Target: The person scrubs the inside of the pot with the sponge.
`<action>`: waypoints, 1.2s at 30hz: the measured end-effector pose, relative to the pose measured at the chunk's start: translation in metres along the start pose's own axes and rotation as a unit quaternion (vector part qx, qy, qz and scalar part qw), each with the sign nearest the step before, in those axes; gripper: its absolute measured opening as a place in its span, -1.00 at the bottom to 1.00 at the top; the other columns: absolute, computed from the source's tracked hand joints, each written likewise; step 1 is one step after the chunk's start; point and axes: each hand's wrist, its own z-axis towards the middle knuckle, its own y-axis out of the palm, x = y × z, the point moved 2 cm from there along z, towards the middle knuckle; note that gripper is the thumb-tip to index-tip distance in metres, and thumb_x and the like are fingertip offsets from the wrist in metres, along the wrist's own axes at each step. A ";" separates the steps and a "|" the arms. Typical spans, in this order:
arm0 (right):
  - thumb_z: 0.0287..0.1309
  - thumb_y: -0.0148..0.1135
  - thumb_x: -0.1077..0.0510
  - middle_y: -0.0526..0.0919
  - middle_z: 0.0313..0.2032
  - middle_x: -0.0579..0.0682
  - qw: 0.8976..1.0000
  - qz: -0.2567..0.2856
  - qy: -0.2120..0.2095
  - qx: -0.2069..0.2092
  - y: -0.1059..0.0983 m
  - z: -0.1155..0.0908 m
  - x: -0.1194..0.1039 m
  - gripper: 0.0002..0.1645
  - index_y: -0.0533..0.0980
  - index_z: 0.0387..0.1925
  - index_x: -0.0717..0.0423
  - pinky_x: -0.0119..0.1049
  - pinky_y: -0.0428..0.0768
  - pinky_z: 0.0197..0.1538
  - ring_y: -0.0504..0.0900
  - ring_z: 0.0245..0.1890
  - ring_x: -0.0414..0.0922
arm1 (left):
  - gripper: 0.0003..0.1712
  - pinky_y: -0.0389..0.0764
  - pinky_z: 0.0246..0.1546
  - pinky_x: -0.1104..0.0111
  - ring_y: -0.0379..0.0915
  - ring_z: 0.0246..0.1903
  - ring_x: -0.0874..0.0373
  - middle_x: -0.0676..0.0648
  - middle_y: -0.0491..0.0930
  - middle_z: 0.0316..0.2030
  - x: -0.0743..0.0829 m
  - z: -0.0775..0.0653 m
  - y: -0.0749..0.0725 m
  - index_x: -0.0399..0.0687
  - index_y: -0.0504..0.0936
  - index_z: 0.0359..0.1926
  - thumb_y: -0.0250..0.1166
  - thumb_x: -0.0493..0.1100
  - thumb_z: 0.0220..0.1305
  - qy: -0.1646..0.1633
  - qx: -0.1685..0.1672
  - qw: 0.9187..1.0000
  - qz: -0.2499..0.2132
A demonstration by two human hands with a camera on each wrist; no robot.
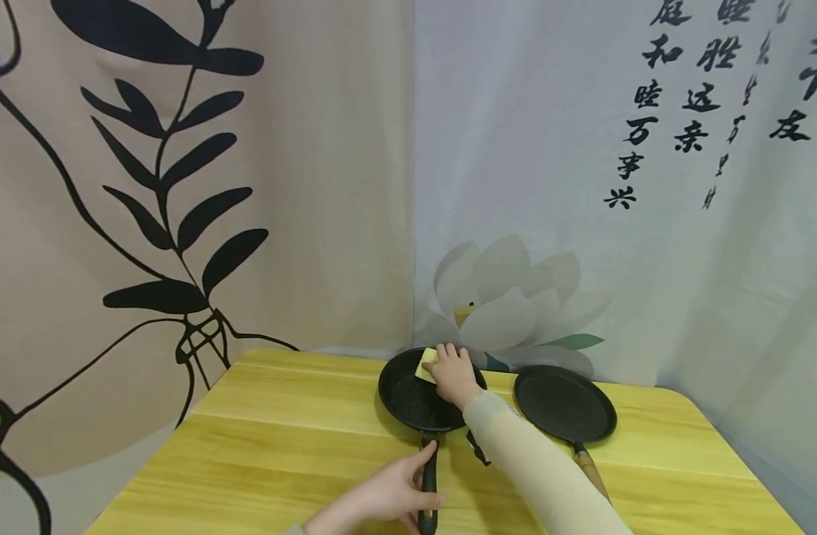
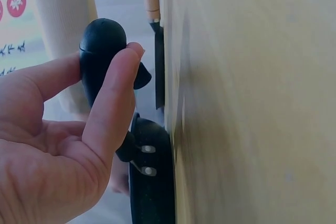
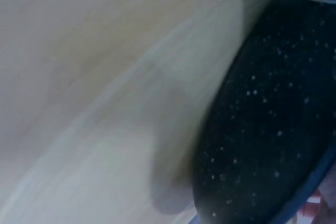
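Observation:
A deep black frying pan with a speckled coating sits near the table's back edge, its handle toward me. My left hand grips that handle; in the left wrist view the thumb and fingers close around the black grip. Inside the pan, my right hand presses a yellow sponge against the upper part of the inner surface, with fingers bent over it. The right wrist view shows mostly the pan's speckled side; the sponge is hidden there.
To the right lies a flat black griddle pan with a wooden handle, partly behind my right forearm. A small black object pokes out beside that sleeve; its kind is unclear. A printed curtain hangs behind the wooden table.

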 end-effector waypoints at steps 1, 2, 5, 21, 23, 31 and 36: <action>0.14 0.36 -0.06 0.41 -0.01 0.04 1.000 -0.005 -0.001 0.002 0.000 -0.001 0.001 -0.46 0.53 0.18 -0.42 -0.12 0.34 -0.13 0.32 -0.02 -0.01 | -0.08 0.67 -0.58 0.10 0.53 -0.65 0.09 -0.18 0.55 -0.45 0.000 0.000 0.000 -0.27 -0.04 0.50 0.31 -0.19 0.31 0.000 0.000 1.000 0.000; 0.14 0.36 -0.07 0.41 -0.01 0.03 1.000 -0.010 -0.002 0.005 -0.001 -0.002 0.002 -0.47 0.54 0.18 -0.42 -0.11 0.34 -0.13 0.32 -0.02 -0.01 | -0.07 0.67 -0.58 0.10 0.52 -0.65 0.10 -0.18 0.55 -0.45 0.001 -0.001 0.001 -0.26 -0.03 0.50 0.31 -0.20 0.30 0.000 0.001 1.000 0.000; 0.12 0.37 -0.07 0.41 -0.03 0.03 1.000 -0.017 -0.004 0.018 -0.002 -0.005 0.007 -0.48 0.55 0.16 -0.39 -0.10 0.34 -0.12 0.31 -0.03 -0.01 | -0.07 0.67 -0.59 0.09 0.51 -0.66 0.11 -0.19 0.55 -0.46 0.001 0.000 0.001 -0.25 -0.02 0.50 0.33 -0.22 0.28 -0.001 0.010 1.000 0.000; 0.01 0.44 -0.09 0.39 -0.14 0.01 0.998 -0.029 -0.015 0.048 0.001 -0.018 0.027 -0.53 0.64 0.04 -0.34 -0.09 0.28 -0.18 0.28 -0.14 -0.01 | -0.09 0.66 -0.60 0.07 0.52 -0.66 0.07 -0.18 0.55 -0.45 0.003 -0.001 0.005 -0.25 0.03 0.49 0.34 -0.27 0.26 -0.005 0.031 0.999 0.013; 0.02 0.43 -0.09 0.39 -0.17 0.00 0.998 -0.038 -0.015 0.046 0.000 -0.020 0.029 -0.55 0.64 0.03 -0.35 -0.09 0.27 -0.18 0.27 -0.16 -0.02 | -0.09 0.66 -0.61 0.09 0.52 -0.65 0.07 -0.18 0.55 -0.45 0.003 -0.001 0.005 -0.25 0.03 0.49 0.34 -0.27 0.26 -0.005 0.030 0.999 0.013; 0.18 0.31 -0.09 0.39 -0.10 -0.02 0.997 -0.068 -0.016 0.016 -0.011 -0.030 0.033 -0.66 0.64 0.03 -0.33 -0.09 0.23 -0.15 0.25 -0.15 -0.04 | -0.07 0.67 -0.63 0.17 0.52 -0.66 0.13 -0.19 0.57 -0.42 0.001 -0.001 0.004 -0.26 -0.01 0.50 0.34 -0.25 0.26 -0.003 0.026 1.000 0.008; 0.19 0.31 -0.08 0.38 -0.05 -0.04 0.997 -0.073 -0.018 0.014 -0.010 -0.033 0.037 -0.74 0.68 -0.07 -0.28 -0.07 0.22 -0.11 0.24 -0.11 -0.03 | -0.06 0.66 -0.64 0.17 0.53 -0.66 0.12 -0.19 0.56 -0.43 0.001 -0.001 0.005 -0.26 -0.01 0.50 0.35 -0.26 0.25 -0.001 0.026 1.000 0.007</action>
